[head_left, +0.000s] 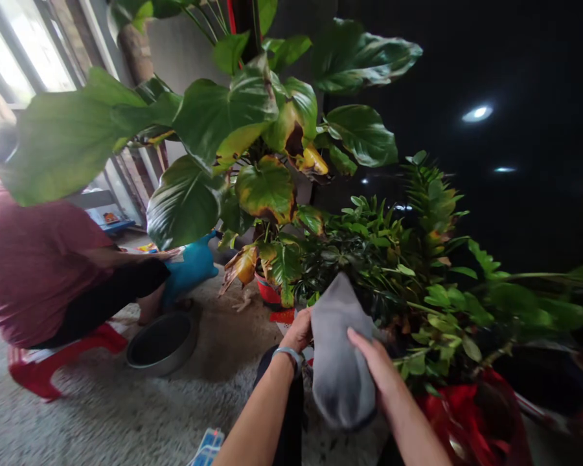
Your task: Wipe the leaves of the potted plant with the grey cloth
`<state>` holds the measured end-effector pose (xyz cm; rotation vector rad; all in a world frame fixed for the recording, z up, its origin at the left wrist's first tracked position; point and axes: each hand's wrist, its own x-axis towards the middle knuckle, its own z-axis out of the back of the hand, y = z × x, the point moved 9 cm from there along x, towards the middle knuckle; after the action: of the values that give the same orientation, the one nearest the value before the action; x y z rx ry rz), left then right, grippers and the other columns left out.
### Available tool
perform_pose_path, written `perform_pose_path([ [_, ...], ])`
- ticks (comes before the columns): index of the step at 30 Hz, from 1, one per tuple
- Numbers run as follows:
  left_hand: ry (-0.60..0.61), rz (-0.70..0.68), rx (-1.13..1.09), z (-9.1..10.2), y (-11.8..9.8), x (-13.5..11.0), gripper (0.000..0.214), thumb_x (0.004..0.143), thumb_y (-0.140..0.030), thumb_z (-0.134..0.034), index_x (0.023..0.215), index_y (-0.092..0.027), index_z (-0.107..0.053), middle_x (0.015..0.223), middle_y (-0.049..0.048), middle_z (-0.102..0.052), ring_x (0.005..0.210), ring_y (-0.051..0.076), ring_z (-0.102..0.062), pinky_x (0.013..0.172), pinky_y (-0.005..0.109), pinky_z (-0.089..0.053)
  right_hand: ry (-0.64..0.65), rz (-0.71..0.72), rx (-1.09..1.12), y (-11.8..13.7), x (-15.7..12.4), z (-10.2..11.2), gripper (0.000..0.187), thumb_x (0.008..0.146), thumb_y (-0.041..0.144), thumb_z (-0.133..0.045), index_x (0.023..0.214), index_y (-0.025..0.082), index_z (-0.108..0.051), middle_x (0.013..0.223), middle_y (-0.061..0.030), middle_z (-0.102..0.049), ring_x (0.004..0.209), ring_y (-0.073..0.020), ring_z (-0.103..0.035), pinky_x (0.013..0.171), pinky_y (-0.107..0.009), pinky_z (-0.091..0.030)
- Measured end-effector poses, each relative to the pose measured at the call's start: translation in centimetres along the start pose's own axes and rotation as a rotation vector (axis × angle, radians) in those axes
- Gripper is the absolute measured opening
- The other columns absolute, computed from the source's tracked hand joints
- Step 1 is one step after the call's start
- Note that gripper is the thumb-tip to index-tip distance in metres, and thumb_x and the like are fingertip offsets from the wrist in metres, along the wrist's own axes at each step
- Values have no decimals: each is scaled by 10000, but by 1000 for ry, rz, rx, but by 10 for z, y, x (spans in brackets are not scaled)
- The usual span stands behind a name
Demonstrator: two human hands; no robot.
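Between my two hands is a grey, soft-looking cloth piece [342,349], pointed at its far end and rounded at the near end. I cannot make out exactly what kind of article it is. My left hand [298,331] pinches its left edge, with the fingertips partly hidden against the cloth. On the opposite side my right hand [372,359] grips it, thumb lying on top and the other fingers hidden underneath. The piece is held in the air above my lap, in front of the potted plants.
A large broad-leaved plant [267,188] rises ahead, with leafy plants [364,252] to its right. Near right stands a red-wrapped pot [480,421]. At left a person [43,259] sits on a red stool [72,356] beside a round basin [160,346]. A blue packet [208,446] lies below.
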<state>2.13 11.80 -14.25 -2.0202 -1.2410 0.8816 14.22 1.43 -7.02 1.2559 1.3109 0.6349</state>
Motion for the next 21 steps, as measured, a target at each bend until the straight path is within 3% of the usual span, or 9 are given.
perform_pose_path([
  [1, -11, 2, 1, 2, 0, 0, 291, 518, -297, -855, 607, -155, -618, 543, -16, -584, 542, 129, -517, 591, 266, -398, -4, -30, -48, -15, -7, 6, 407, 556, 490, -781, 811, 176, -738, 825, -101, -773, 944, -340, -706, 833, -429, -544],
  [3, -20, -1, -8, 4, -1, 0, 312, 505, -296, -864, 578, -156, -596, 526, -26, -560, 503, 104, -477, 565, 255, -382, -24, -25, -95, -18, -22, 20, 428, 517, 482, -813, 820, 187, -743, 864, -100, -776, 959, -352, -700, 819, -427, -549],
  [5, -21, -5, -20, 4, -1, 1, 321, 496, -294, -868, 584, -156, -592, 529, -29, -563, 503, 102, -482, 561, 251, -393, -65, 53, -63, 12, -32, 30, 457, 504, 479, -826, 851, 193, -742, 880, -97, -777, 960, -353, -699, 810, -423, -553],
  [7, -37, 1, -32, 4, 0, 1, 343, 471, -306, -875, 594, -159, -591, 529, -33, -568, 507, 112, -498, 543, 251, -403, -127, 199, 38, 62, -31, 35, 476, 535, 482, -811, 908, 196, -733, 881, -91, -777, 947, -338, -703, 817, -420, -552],
  [10, -53, 15, -35, 2, 1, -1, 387, 428, -337, -890, 612, -159, -601, 532, -30, -585, 507, 124, -510, 503, 250, -399, -166, 360, 188, 113, -14, 25, 427, 580, 464, -769, 915, 205, -714, 863, -79, -776, 943, -315, -705, 834, -423, -550],
  [12, -32, 7, -38, -2, -1, -3, 387, 420, -331, -895, 612, -154, -609, 544, -23, -599, 525, 128, -526, 531, 258, -422, -97, 253, 208, 101, 4, 6, 365, 558, 448, -762, 817, 197, -704, 787, -90, -768, 929, -324, -709, 825, -432, -555],
  [15, -4, -4, -39, -5, -4, -7, 362, 426, -301, -894, 590, -154, -607, 539, -23, -593, 551, 129, -540, 594, 262, -439, 31, -39, 134, 29, 11, -12, 354, 515, 447, -779, 738, 184, -701, 725, -109, -757, 913, -354, -712, 798, -450, -563],
  [18, -30, 11, -19, -1, -4, -6, 366, 423, -301, -897, 553, -157, -586, 496, -37, -547, 504, 106, -489, 550, 241, -394, 79, -121, 5, -27, -8, 1, 398, 535, 483, -794, 779, 175, -729, 772, -107, -768, 916, -357, -713, 806, -447, -561],
  [21, -50, 5, -31, 4, -4, -3, 380, 427, -310, -899, 562, -160, -577, 510, -39, -555, 494, 95, -484, 527, 229, -385, -71, -13, -49, -15, -25, 39, 419, 521, 455, -822, 841, 196, -743, 817, -83, -778, 905, -345, -716, 806, -432, -563],
])
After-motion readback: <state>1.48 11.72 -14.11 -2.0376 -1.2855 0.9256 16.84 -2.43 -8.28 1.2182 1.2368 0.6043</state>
